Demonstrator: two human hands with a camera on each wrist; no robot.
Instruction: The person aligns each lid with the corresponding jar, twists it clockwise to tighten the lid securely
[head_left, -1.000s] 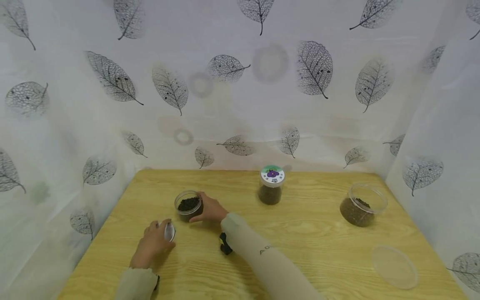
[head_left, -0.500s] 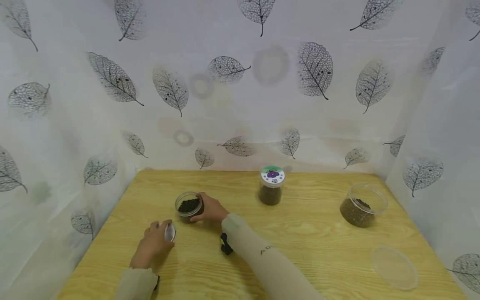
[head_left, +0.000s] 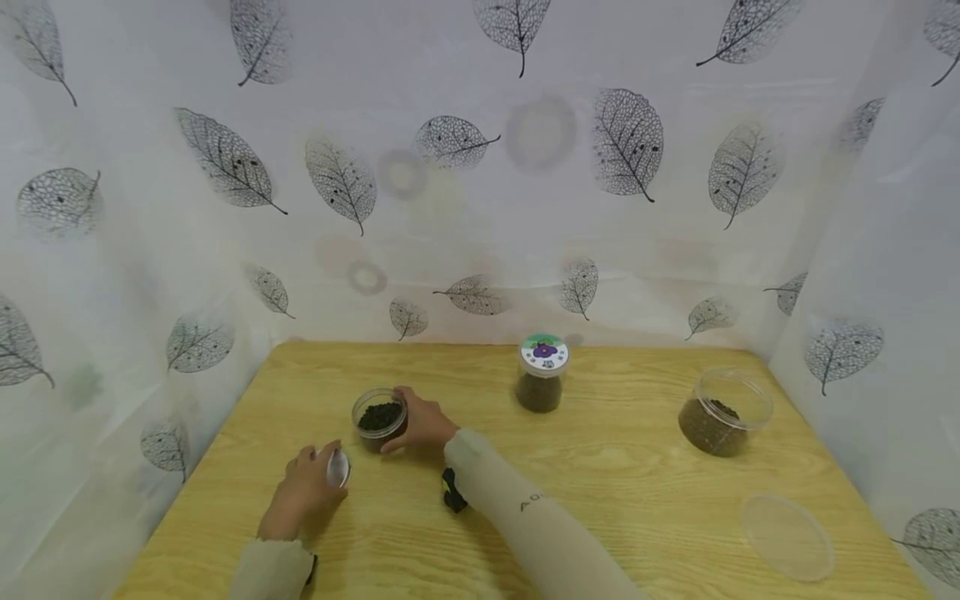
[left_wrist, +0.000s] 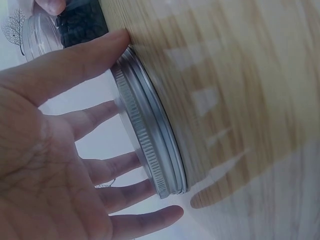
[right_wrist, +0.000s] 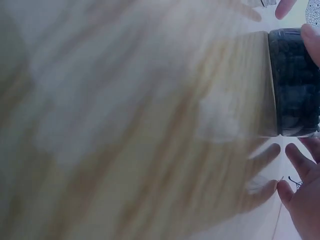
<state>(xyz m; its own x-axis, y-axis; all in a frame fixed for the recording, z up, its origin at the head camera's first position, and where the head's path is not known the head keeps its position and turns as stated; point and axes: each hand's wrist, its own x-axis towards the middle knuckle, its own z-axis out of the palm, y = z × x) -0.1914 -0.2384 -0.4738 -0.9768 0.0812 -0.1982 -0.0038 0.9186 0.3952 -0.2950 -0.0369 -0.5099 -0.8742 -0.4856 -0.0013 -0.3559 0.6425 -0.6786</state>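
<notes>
A silver metal lid [left_wrist: 142, 130] with a ridged rim is held on edge by the left hand [head_left: 302, 486], its thumb over one side and its fingers behind. In the head view the same lid [head_left: 340, 469] shows partly behind that hand. Just beyond it stands an uncovered clear jar [head_left: 380, 421], filled with small black grains. The right hand [head_left: 423, 423] grips this jar from its right side, thumb in front and fingers at the back. From the right wrist, the jar [right_wrist: 296, 82] appears upright at the view's edge, its base at the tabletop.
A lidded jar [head_left: 539, 387] with a purple-pictured label stands at the back. Farther right is an open clear jar [head_left: 712, 429] of brown grains. A translucent round lid [head_left: 787, 537] lies near the right front of the wooden table [head_left: 615, 483]. A leaf-printed curtain [head_left: 480, 225] surrounds it.
The jar of black grains has shifted slightly toward me with the right hand on it. The left hand and its lid stay almost where they were.
</notes>
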